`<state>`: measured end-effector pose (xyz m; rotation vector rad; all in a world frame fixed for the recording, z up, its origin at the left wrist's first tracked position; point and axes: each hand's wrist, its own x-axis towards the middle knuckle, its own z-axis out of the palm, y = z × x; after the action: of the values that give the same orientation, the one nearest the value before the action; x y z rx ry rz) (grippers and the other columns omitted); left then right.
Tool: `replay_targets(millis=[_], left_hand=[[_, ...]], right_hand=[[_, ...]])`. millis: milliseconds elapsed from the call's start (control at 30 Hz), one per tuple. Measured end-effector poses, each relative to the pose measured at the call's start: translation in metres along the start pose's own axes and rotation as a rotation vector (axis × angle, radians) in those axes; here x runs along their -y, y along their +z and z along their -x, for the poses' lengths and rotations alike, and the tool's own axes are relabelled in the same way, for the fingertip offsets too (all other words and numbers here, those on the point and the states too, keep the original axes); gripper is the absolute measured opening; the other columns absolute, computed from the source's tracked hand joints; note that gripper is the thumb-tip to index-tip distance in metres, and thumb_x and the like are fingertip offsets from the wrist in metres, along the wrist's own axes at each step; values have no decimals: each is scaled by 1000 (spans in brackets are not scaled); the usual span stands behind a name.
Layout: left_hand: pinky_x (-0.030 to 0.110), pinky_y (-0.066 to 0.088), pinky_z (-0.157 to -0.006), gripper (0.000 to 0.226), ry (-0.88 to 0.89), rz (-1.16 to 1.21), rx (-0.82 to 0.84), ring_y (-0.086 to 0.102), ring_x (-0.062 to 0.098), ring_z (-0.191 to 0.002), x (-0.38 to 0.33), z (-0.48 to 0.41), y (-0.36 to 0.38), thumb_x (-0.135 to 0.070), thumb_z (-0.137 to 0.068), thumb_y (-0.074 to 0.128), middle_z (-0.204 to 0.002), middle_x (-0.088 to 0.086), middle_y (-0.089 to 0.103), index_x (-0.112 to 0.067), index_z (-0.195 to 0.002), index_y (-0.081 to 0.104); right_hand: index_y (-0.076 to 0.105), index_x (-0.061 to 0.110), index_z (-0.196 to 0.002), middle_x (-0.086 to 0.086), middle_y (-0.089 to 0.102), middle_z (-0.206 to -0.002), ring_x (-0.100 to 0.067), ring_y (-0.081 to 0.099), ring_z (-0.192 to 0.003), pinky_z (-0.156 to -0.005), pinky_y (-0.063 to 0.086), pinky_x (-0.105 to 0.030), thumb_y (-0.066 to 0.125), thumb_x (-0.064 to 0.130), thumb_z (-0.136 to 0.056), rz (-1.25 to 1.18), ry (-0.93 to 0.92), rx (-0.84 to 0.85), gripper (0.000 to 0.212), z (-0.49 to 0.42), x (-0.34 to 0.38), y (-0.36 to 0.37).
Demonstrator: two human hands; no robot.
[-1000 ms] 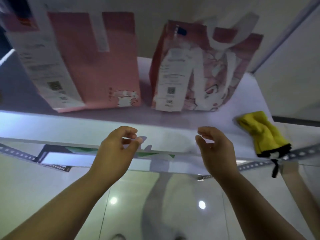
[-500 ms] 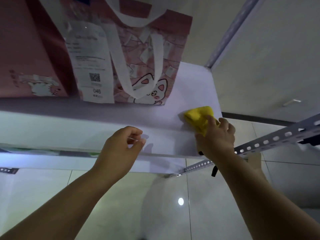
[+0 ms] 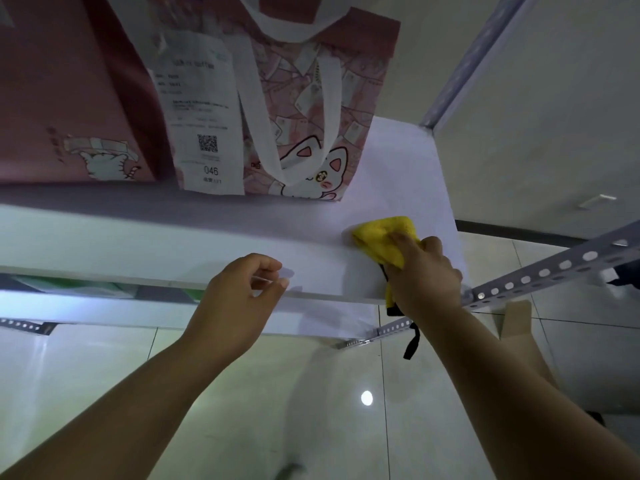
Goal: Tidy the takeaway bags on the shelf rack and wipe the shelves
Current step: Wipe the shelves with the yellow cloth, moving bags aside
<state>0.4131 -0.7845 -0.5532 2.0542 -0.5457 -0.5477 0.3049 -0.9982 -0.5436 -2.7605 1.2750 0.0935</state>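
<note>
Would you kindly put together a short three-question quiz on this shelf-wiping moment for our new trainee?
1. True or false: the right hand grips the yellow cloth on the shelf.
2. Which number is printed at the foot of the receipt on the cat bag? A) 046 B) 120 C) 903
3. Fill in: the plain pink bag stands to the ___ of the cat bag.

Key: 1 true; 2 A; 3 left.
</note>
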Motion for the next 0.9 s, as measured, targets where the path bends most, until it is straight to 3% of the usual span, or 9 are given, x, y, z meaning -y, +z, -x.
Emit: replay_targets(millis=[233, 400, 567, 800, 900], left_hand=[[-1, 37, -63, 16, -19, 23, -25, 54, -15, -86, 41, 23, -63, -25, -86, 64, -91, -19, 62, -38, -90, 56], [6, 38, -66, 15, -69, 34, -85, 56, -14, -84, 81, 42, -133, -26, -84, 65, -94, -17, 63, -38, -91, 58], [4, 39, -61, 14, -142, 47, -165, 57, -12, -84, 127, 59, -214, -26, -85, 64, -96, -15, 63, -36, -93, 59], [5, 39, -62, 14, -199, -17, -301, 54, -16, -85, 183, 82, -326, -28, -86, 64, -92, -16, 62, -40, -87, 56], [11, 39, -66, 7, -239, -59, -341, 58, -8, -85, 207, 87, -362, -29, -86, 62, -94, -13, 63, -33, -92, 60]], right_hand=[[47, 35, -131, -9, 46, -115, -36, 54, -95, -83, 45, -42, 58, 33, -87, -219, -135, 18, 46, 59, 75, 7], [52, 33, -129, -10, 50, -116, -35, 55, -90, -79, 46, -41, 62, 30, -86, -305, -313, 45, 45, 96, 158, 13], [54, 33, -129, -12, 51, -116, -35, 55, -84, -78, 44, -40, 53, 36, -83, -346, -439, 68, 46, 118, 260, 16], [45, 43, -134, -4, 42, -125, -28, 46, -103, -94, 35, -38, 59, 30, -87, -375, -603, 119, 50, 131, 392, 25], [43, 43, -134, -3, 40, -127, -27, 43, -107, -96, 32, -38, 59, 30, -88, -379, -679, 116, 51, 133, 442, 27]])
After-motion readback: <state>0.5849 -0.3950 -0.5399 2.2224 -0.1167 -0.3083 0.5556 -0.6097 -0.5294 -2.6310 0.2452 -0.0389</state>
